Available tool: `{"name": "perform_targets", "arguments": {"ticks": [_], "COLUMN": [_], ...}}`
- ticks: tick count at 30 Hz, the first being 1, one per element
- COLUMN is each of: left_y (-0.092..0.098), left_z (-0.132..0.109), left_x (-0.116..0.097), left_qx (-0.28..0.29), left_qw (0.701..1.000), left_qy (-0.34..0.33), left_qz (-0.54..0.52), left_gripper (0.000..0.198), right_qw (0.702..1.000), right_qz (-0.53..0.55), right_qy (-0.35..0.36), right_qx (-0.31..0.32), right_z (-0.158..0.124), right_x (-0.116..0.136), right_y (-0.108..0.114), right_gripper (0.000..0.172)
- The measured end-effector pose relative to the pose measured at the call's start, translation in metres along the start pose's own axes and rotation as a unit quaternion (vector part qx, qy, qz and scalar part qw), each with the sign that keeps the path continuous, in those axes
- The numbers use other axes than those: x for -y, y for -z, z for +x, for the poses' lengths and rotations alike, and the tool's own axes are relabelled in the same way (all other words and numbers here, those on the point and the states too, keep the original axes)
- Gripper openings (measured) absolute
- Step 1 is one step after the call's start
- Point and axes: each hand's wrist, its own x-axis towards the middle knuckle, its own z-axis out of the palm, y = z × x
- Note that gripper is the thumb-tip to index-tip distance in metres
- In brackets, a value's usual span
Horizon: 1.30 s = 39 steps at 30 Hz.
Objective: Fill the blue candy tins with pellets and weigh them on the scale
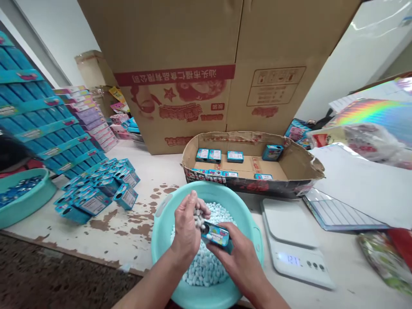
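A teal basin [167,214] full of small pale blue-white candies [206,266] sits right in front of me. Over it, my left hand [186,227] is cupped shut on a handful of those candies, held against the open end of a small blue box [216,235]. My right hand [240,257] grips that small blue box from below and tilts it toward the left hand.
A white digital scale [294,244] stands to the right of the basin. Behind it lies a low cardboard tray [299,165] with several blue boxes. Loose blue boxes [96,191] pile at left, near another teal basin [25,201]. A tall carton [199,64] stands behind.
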Motion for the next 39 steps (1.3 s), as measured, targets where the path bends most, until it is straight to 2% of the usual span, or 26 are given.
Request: {"name": "perform_targets", "arguments": {"ticks": [6, 12, 14, 16, 18, 20, 21, 22, 24, 25, 27, 29, 31, 33, 36, 39], "left_y": [0.007, 0.007, 0.01, 0.017, 0.025, 0.032, 0.034, 0.035, 0.036, 0.037, 0.041, 0.052, 0.069, 0.092, 0.125, 0.143], "left_z": [0.006, 0.008, 0.01, 0.013, 0.016, 0.015, 0.013, 0.011, 0.008, 0.008, 0.011, 0.018, 0.025, 0.028, 0.02, 0.009], "left_x": [0.005, 0.004, 0.001, -0.004, -0.007, -0.008, -0.007, -0.005, 0.0, 0.003, 0.007, 0.01, 0.011, 0.01, 0.011, 0.015], "left_qx": [-0.003, 0.026, 0.028, 0.033, 0.065, 0.112, 0.137, 0.163, 0.213, 0.223, 0.2, 0.172, 0.193, 0.225, 0.207, 0.193], "left_qw": [1.0, 0.999, 0.998, 0.994, 0.967, 0.906, 0.874, 0.85, 0.826, 0.822, 0.814, 0.774, 0.71, 0.667, 0.661, 0.658], "left_qy": [0.02, 0.041, 0.039, 0.023, -0.01, -0.055, -0.072, -0.082, -0.072, -0.068, -0.087, -0.131, -0.154, -0.146, -0.121, -0.102], "left_qz": [0.001, 0.013, 0.03, 0.099, 0.244, 0.404, 0.46, 0.494, 0.517, 0.519, 0.538, 0.595, 0.659, 0.695, 0.711, 0.721], "left_gripper": [0.04, 0.042, 0.041, 0.041, 0.033, 0.017, 0.018, 0.019, 0.008, 0.012, 0.022, 0.022, 0.028, 0.038, 0.046, 0.046], "right_qw": [1.0, 0.999, 0.999, 0.999, 0.999, 0.998, 0.998, 0.998, 0.997, 0.997, 0.996, 0.992, 0.983, 0.974, 0.963, 0.942], "right_qz": [-0.026, -0.032, -0.031, -0.029, -0.024, -0.017, -0.015, -0.011, -0.003, 0.002, 0.02, 0.06, 0.125, 0.162, 0.108, 0.013], "right_qy": [-0.007, -0.015, -0.023, -0.032, -0.041, -0.052, -0.058, -0.063, -0.07, -0.075, -0.089, -0.11, -0.131, -0.142, -0.154, -0.169], "right_qx": [-0.006, -0.007, -0.002, -0.004, -0.009, -0.005, 0.001, 0.006, 0.012, 0.014, 0.014, 0.008, -0.017, -0.07, -0.195, -0.288], "right_z": [0.0, 0.001, 0.001, 0.001, 0.001, 0.001, 0.001, 0.001, 0.001, 0.001, -0.001, -0.002, -0.004, -0.005, -0.005, -0.001], "right_x": [0.001, -0.001, -0.001, -0.001, -0.001, -0.001, -0.001, -0.001, 0.001, 0.002, 0.004, 0.007, 0.007, 0.002, -0.021, -0.06], "right_y": [-0.002, -0.002, 0.0, 0.003, 0.006, 0.007, 0.007, 0.007, 0.006, 0.006, 0.008, 0.017, 0.035, 0.062, 0.108, 0.14], "right_gripper": [0.027, 0.028, 0.028, 0.029, 0.029, 0.03, 0.029, 0.029, 0.03, 0.03, 0.032, 0.032, 0.031, 0.034, 0.041, 0.046]}}
